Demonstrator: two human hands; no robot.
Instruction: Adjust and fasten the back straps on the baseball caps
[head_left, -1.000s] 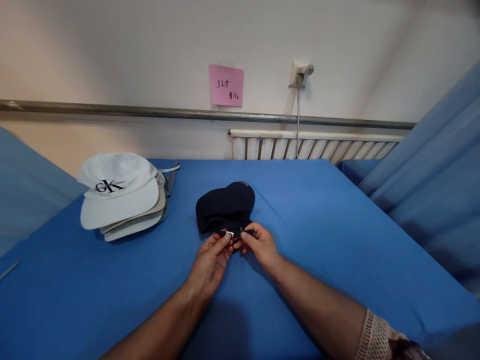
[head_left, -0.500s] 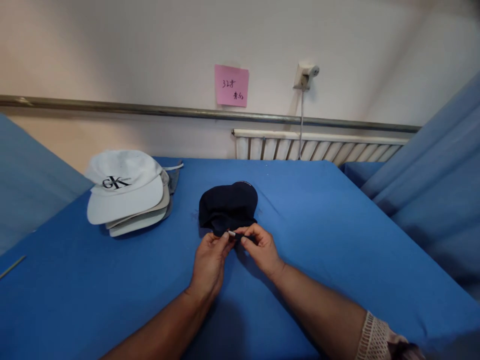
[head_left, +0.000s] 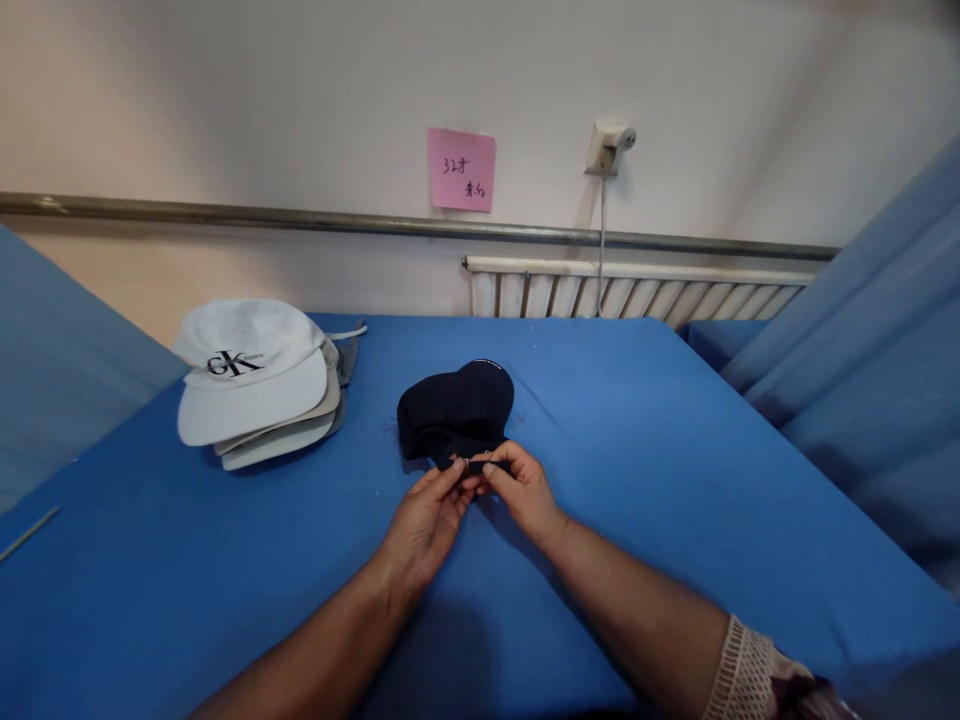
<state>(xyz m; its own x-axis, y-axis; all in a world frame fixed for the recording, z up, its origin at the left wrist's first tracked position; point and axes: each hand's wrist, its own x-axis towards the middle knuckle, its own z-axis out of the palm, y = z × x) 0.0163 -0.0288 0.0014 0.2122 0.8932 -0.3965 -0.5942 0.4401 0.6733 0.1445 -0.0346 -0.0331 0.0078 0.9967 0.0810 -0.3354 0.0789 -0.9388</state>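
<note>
A dark navy or black cap [head_left: 450, 408] lies on the blue-covered table, its brim toward the back right and its rear strap toward me. My left hand [head_left: 429, 512] pinches the strap near a small metal buckle, thumb on top. From the right, my right hand [head_left: 523, 490] grips the strap between thumb and fingers, close beside the left fingertips. Part of the strap is hidden by my fingers. At the left stands a stack of caps, the topmost a white cap [head_left: 251, 375] with dark letters on its front.
Blue cloth covers the table [head_left: 637, 450]. A thin stick [head_left: 30, 533] lies at the left edge. Behind the table are a white radiator [head_left: 637, 285], a metal rail [head_left: 337, 222], a pink note [head_left: 461, 170] and a plugged socket [head_left: 609, 150]. Blue curtains [head_left: 885, 380] hang at both sides.
Both hands keep hold of the strap. The metal buckle has turned between my fingers and now shows only a narrow edge. The view has shifted slightly; the cap stack has not been touched.
</note>
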